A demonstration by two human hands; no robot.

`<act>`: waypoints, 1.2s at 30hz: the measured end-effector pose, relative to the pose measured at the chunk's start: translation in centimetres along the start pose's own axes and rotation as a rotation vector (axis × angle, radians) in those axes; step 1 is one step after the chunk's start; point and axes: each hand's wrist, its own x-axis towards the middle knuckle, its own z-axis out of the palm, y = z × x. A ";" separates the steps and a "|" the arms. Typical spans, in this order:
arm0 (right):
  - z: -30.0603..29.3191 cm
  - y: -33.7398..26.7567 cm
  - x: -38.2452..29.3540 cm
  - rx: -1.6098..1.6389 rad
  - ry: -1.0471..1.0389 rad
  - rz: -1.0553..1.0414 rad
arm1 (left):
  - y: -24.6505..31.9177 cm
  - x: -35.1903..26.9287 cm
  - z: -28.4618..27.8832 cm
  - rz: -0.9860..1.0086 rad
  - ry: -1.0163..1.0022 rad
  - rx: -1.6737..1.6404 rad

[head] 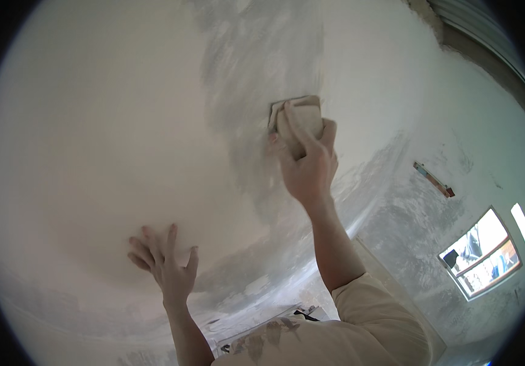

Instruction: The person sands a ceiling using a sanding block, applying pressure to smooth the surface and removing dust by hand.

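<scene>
A plastered surface, cream at the left with a grey smeared band down its middle, fills most of the view. Near the right edge of that band, my right hand grips a pale, dusty hand sanding block by its back, the block's face against the plaster. Its working side is hidden. Lower left, my left hand holds nothing; its fingers are spread, with the fingertips at the cream plaster.
At the right are a window with a divided frame and a narrow strip fixed to the wall. A rough-edged recess curves along the upper right. Dark items lie low behind my shirt.
</scene>
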 end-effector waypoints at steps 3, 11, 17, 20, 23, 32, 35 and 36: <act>-0.4 -1.1 -1.1 0.097 -0.060 0.015 | -0.6 -0.1 -0.8 -0.034 -0.017 -0.057; 2.1 -6.2 -12.3 1.206 -1.014 0.146 | -0.8 0.3 -6.1 -0.091 -0.089 -0.464; 6.2 -9.4 -14.4 1.741 -1.373 0.470 | -1.7 2.1 -7.8 -0.193 -0.256 -1.052; 7.2 -6.9 -12.4 1.900 -1.431 0.304 | 1.0 4.0 -9.0 -0.296 -0.251 -1.224; 6.2 -7.1 -8.7 1.498 -1.371 -0.028 | 2.6 3.7 -8.0 -0.248 -0.105 -0.999; 7.6 -10.6 -1.8 1.090 -1.156 -0.886 | 9.7 4.2 -7.8 -0.500 0.262 -1.244; 8.2 -11.7 0.6 0.798 -1.047 -1.266 | 10.1 4.8 -6.2 -0.482 0.598 -1.350; 8.5 -12.1 1.3 0.819 -1.052 -1.293 | 9.6 4.2 -5.5 -0.487 0.629 -1.329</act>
